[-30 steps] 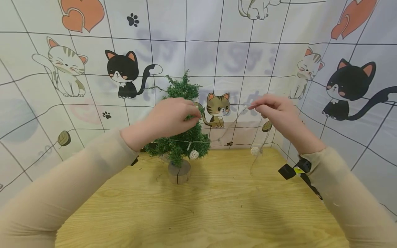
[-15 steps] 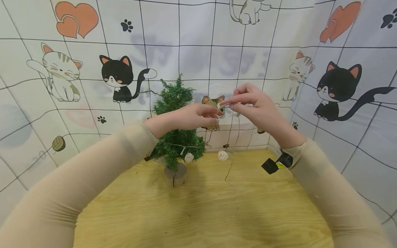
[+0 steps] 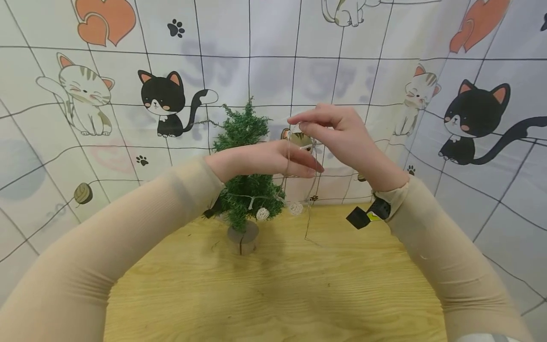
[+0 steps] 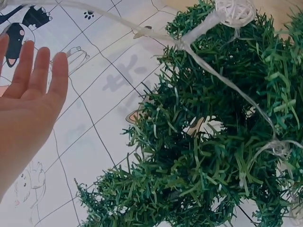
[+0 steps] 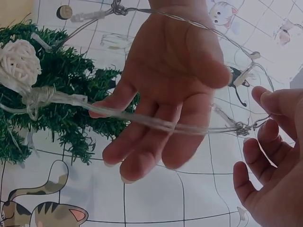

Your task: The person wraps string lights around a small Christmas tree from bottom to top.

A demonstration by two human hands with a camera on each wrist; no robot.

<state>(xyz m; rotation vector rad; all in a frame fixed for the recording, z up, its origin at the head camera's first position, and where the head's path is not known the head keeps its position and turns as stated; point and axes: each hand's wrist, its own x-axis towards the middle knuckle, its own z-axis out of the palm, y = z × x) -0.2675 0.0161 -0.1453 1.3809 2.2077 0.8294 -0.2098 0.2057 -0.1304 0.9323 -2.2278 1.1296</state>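
Observation:
A light string (image 5: 189, 128) with white woven balls (image 3: 296, 208) and small clear bulbs runs around a small green artificial tree (image 3: 243, 130). My right hand (image 3: 337, 130) pinches the wire between thumb and fingers, right of the tree; a loop and a loose tail hang below it. My left hand (image 3: 265, 161) reaches in front of the tree with its fingers extended. In the right wrist view, the wire crosses in front of the left fingers (image 5: 184, 142), palm facing the camera; whether it touches them I cannot tell. That hand grips nothing.
The tree stands on a round wooden base (image 3: 242, 237) on a wood-grain table (image 3: 273, 294). Behind and to both sides hangs a white grid-patterned cloth (image 3: 231, 28) printed with cats and hearts. A black wrist camera (image 3: 368, 213) sits on the right wrist.
My right hand has moved left toward the tree, carrying the wire. My left hand has shifted right and stretched out its fingers. One hanging woven ball has swung left, close to the tree.

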